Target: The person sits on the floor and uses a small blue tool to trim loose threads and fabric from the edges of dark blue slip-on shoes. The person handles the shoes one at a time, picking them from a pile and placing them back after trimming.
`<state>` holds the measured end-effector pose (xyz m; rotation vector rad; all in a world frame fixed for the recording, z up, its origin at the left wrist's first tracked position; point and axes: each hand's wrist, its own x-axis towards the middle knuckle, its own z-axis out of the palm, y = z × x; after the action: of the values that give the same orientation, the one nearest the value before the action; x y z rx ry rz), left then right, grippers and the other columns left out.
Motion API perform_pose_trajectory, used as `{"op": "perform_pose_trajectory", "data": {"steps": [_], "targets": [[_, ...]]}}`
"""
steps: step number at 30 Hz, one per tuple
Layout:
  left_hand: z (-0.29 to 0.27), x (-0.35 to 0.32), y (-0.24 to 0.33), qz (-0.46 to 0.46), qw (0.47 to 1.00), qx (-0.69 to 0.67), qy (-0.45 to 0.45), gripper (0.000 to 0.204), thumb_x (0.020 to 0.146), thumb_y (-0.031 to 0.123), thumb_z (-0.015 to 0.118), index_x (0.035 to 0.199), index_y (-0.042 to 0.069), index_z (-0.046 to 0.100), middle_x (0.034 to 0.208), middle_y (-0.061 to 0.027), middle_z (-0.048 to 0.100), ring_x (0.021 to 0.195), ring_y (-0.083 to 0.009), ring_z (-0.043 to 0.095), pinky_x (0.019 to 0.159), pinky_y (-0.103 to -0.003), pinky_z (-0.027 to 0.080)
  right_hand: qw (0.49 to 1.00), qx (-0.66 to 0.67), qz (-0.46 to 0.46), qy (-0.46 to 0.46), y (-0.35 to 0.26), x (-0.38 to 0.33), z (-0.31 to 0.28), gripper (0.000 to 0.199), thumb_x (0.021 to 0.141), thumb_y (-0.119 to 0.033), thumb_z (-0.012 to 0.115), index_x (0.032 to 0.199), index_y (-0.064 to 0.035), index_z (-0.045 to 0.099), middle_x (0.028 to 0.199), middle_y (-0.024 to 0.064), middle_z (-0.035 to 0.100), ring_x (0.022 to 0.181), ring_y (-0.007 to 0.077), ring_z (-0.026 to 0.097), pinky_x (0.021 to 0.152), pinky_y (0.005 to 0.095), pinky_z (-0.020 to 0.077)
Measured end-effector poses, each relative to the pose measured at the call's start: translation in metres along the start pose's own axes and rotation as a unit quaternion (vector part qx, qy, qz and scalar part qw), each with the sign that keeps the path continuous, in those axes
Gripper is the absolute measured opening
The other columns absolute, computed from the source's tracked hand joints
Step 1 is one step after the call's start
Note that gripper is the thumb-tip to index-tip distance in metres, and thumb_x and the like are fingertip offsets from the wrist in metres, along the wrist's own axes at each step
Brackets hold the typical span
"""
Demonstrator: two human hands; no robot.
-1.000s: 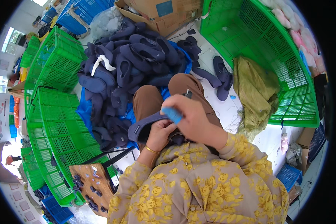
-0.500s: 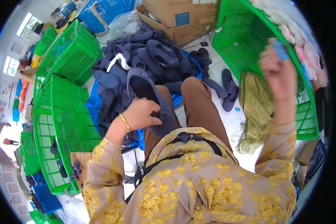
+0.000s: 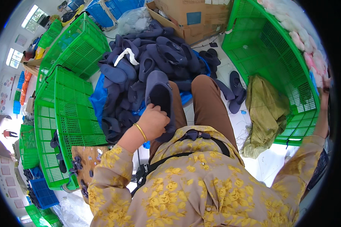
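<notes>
My left hand (image 3: 154,123) grips a dark navy slip-on shoe (image 3: 160,85) by its side, its fingers reaching over the rim of the opening. The shoe is held above my lap, toe pointing away from me. Beyond it lies a heap of similar navy shoes (image 3: 166,53) on blue sheeting (image 3: 97,96). A white strip (image 3: 126,56) rests on top of the heap. My right hand (image 3: 325,90) is stretched out at the far right, beside pink and white soft bundles (image 3: 308,56). Its fingers are lost in the dark picture rim, so what it holds is unclear.
Green plastic crates (image 3: 77,109) stand at the left, and a large green crate (image 3: 265,45) at the right. An olive woven sack (image 3: 264,109) slumps before that crate. Loose shoes (image 3: 235,90) lie on the white floor. A cardboard box (image 3: 193,19) stands behind the heap.
My right hand has swung outward from above the right crate's front to the far right edge; a blue thing showed at its fingers before. My left hand stays on the shoe, now slightly further right.
</notes>
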<state>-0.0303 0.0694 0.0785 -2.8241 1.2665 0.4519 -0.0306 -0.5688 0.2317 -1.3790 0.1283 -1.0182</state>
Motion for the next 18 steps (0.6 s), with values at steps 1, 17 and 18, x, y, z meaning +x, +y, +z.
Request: {"op": "perform_pose_trajectory", "data": {"steps": [1,17,18], "targets": [[0.004,0.005,0.003,0.019,0.999,-0.004,0.039,0.015,0.067,0.024,0.076,0.075,0.012,0.070,0.083,-0.0029,0.063,0.093,-0.0249,0.056,0.091,-0.041,0.040,0.999,-0.037,0.011,-0.033,0.015,0.002,-0.013,0.021,0.098,-0.010,0.048,0.110,0.0047,0.058,0.079,0.0036,0.048,0.068,0.0154,0.047,0.069,0.0336,0.0481],[0.046,-0.035,0.019,-0.209,0.904,-0.290,0.235,0.024,0.070,0.021,0.080,0.083,0.007,0.066,0.082,-0.0082,0.056,0.081,-0.0307,0.053,0.070,-0.039,0.044,0.681,-0.096,0.102,-0.719,0.104,-0.372,0.279,0.031,0.076,0.002,0.060,0.106,-0.0066,0.065,0.092,0.0175,0.068,0.085,0.0363,0.065,0.075,0.0405,0.0524],[0.046,-0.037,0.019,-0.207,0.899,-0.306,0.235,0.022,0.070,0.019,0.080,0.084,0.008,0.067,0.082,-0.0083,0.056,0.081,-0.0305,0.052,0.070,-0.039,0.043,0.663,-0.100,0.101,-0.735,0.104,-0.373,0.280,0.032,0.076,0.002,0.059,0.106,-0.0061,0.065,0.092,0.0174,0.068,0.085,0.0364,0.065,0.075,0.0416,0.0523]]}}
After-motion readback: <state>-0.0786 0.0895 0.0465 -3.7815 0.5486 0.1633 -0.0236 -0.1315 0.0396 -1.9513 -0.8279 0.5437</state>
